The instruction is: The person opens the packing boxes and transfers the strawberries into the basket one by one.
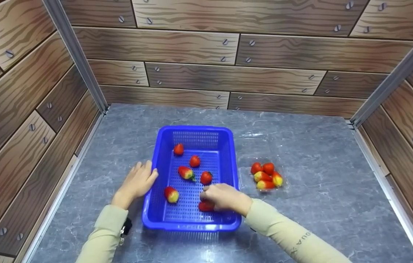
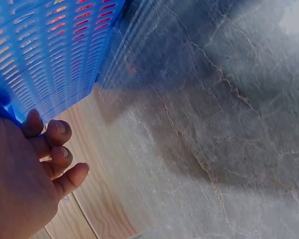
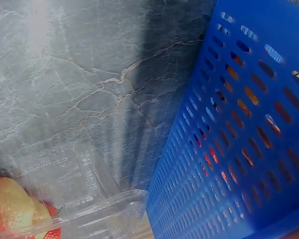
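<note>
A blue plastic basket (image 1: 192,226) stands on the table with several red strawberries lying apart in it, some with yellow ends, such as the strawberry (image 1: 171,194) at its left. My left hand (image 1: 137,182) holds the basket's left rim; in the left wrist view its fingers (image 2: 60,132) curl outside the slotted wall, and the thumb is hidden there. Inside the basket, at the near right, my right hand (image 1: 224,197) bends its fingers down and grips a red strawberry (image 1: 205,206), partly covered by the hand. The right wrist view shows mostly the basket's outer wall (image 3: 224,149).
Right of the basket lies a clear plastic box (image 1: 285,182), its lid folded back, holding several strawberries (image 1: 263,176). Wood-patterned walls (image 1: 192,47) enclose the grey marbled table (image 1: 323,219) at the back and both sides.
</note>
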`<state>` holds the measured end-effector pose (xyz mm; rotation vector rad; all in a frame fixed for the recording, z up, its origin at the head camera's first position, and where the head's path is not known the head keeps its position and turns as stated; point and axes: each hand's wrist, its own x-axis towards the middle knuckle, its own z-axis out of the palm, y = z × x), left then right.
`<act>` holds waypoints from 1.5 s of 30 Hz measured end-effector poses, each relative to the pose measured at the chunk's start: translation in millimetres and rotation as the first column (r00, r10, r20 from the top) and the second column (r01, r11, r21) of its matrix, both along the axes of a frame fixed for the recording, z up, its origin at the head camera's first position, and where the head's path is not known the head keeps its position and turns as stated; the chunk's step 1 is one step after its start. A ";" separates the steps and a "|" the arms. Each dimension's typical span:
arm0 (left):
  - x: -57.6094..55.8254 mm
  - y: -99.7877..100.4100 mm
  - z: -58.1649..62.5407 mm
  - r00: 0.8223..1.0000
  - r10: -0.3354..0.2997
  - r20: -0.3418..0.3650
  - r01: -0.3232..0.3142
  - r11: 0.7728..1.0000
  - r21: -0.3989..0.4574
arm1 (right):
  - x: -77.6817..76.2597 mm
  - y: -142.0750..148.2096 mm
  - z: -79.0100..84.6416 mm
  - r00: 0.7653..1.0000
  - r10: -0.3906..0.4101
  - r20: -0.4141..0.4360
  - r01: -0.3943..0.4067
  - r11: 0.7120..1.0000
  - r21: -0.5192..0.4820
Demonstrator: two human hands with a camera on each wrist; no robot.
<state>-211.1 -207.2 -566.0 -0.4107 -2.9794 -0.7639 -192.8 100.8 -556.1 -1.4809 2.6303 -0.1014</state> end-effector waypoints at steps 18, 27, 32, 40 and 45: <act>-3.4 -0.1 2.6 1.000 -0.016 -0.017 0.016 1.000 -0.003 | -9.2 0.3 16.6 0.996 -0.040 0.073 0.041 0.999 0.000; -1.4 -1.2 3.5 1.000 -0.014 -0.025 0.013 1.000 -0.006 | -24.0 8.5 50.6 0.998 -0.020 0.064 0.027 0.993 -0.117; -0.9 0.2 2.9 1.000 -0.006 -0.011 0.006 1.000 -0.001 | -38.8 22.8 68.3 1.000 -0.025 -0.010 0.022 0.980 -0.199; 1.6 -0.7 1.0 1.000 0.002 0.009 -0.003 1.000 0.005 | -68.1 62.4 76.0 0.981 -0.053 -0.184 -0.016 0.935 -0.354; 1.8 -0.6 1.4 1.000 -0.002 0.002 0.002 1.000 0.003 | -81.4 91.9 74.7 0.963 -0.105 -0.247 -0.005 0.914 -0.405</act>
